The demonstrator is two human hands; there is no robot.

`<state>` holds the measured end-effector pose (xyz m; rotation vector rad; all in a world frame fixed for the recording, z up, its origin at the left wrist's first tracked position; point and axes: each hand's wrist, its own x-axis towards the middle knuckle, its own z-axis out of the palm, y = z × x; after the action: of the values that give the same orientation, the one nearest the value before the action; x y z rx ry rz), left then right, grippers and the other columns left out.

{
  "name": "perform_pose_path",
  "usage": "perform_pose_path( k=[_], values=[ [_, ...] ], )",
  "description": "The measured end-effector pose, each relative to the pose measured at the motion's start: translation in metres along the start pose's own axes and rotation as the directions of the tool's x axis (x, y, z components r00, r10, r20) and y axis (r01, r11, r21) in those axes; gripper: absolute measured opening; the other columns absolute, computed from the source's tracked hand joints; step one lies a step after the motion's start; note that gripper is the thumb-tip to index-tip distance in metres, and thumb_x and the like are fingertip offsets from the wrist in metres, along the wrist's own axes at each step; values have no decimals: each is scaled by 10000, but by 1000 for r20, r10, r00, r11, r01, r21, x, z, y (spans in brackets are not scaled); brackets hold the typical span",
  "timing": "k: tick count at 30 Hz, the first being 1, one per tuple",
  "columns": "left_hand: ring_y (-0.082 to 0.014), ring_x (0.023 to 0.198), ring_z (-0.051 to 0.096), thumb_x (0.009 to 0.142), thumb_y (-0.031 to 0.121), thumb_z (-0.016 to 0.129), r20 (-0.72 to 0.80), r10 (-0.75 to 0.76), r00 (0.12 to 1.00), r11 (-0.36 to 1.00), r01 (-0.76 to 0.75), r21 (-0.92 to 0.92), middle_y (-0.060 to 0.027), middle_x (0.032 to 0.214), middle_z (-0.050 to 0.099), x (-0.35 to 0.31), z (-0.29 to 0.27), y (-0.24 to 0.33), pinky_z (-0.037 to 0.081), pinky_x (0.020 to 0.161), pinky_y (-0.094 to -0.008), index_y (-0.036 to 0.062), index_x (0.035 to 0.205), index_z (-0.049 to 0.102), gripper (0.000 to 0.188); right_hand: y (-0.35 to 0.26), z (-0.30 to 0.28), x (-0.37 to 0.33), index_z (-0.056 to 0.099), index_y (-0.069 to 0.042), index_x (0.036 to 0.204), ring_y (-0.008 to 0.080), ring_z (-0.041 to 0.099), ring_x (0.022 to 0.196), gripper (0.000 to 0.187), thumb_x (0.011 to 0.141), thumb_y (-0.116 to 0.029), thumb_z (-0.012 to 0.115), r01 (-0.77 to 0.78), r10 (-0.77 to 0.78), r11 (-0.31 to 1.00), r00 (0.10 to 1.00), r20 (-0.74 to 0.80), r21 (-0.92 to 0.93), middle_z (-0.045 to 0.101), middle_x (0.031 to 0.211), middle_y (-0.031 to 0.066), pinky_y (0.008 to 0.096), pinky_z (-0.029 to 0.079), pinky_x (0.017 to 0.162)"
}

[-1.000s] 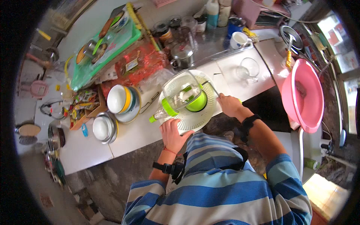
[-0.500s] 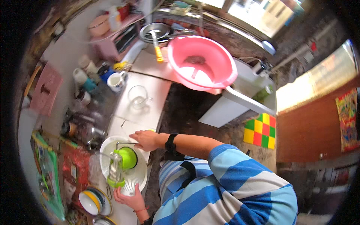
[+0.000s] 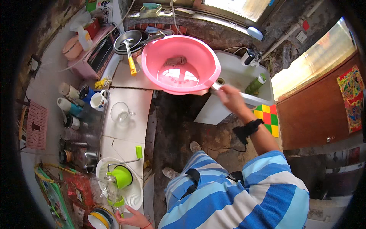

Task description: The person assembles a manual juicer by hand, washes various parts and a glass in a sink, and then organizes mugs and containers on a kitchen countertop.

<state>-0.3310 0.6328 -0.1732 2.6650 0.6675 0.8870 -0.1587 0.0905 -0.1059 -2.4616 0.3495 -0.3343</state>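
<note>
A hand-crank juicer [image 3: 112, 188] with a clear body and lime-green parts stands over a white ribbed basket [image 3: 138, 191] at the near left. Its crank ends in a green handle [image 3: 138, 152]. My left hand [image 3: 131, 219] closes on the juicer's lower end, beside the basket's near rim; some of its fingers are hidden. Far to the right, my right hand [image 3: 233, 100], slightly blurred, is beside the pink basin with its fingers closed on a small white cylinder [image 3: 218, 83] with a dark round opening.
A large pink basin [image 3: 181, 91] with a greyish cloth [image 3: 175, 61] spans the counter and sink [image 3: 271, 86]. A green bottle [image 3: 255, 84] lies in the sink. On the counter stand a glass mug [image 3: 120, 113], a white mug [image 3: 98, 101] and stacked bowls [image 3: 100, 219].
My right hand has left the juicer's crank and swung away to the right, beside the sink. My left hand remains by the juicer's lower end. The head view has shifted.
</note>
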Motion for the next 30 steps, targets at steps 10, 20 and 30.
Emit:
perform_pose_path(
  k=[10, 20, 30],
  values=[
    [-307, 1064, 464, 863, 207, 582, -57, -134, 989, 986, 138, 91, -197, 1134, 445, -12, 5, 82, 380, 933, -368, -54, 1151, 423, 420, 267, -137, 36, 466, -29, 1187, 388, 563, 943, 612, 659, -252, 681, -520, 308, 798, 786, -536, -304, 588, 1010, 235, 435, 454, 813],
    [-285, 987, 496, 855, 236, 594, 50, -58, 997, 973, 45, 227, -178, 1098, 475, -35, -29, 139, 405, 873, -361, -35, 1124, 462, 404, 340, -124, 79, 361, -37, 1286, 379, 444, 1137, 905, 577, -409, 782, -259, 190, 904, 956, -224, -341, 462, 1232, 219, 412, 384, 935],
    [-291, 1052, 434, 821, 239, 617, 98, -218, 971, 971, 206, 124, -171, 1141, 446, -59, -30, 149, 357, 913, -384, -7, 1151, 433, 451, 243, -149, 48, 412, -29, 1198, 217, 450, 1072, 472, 803, -106, 659, -63, 6, 963, 977, -211, -264, 472, 1140, 128, 315, 359, 929]
  ],
)
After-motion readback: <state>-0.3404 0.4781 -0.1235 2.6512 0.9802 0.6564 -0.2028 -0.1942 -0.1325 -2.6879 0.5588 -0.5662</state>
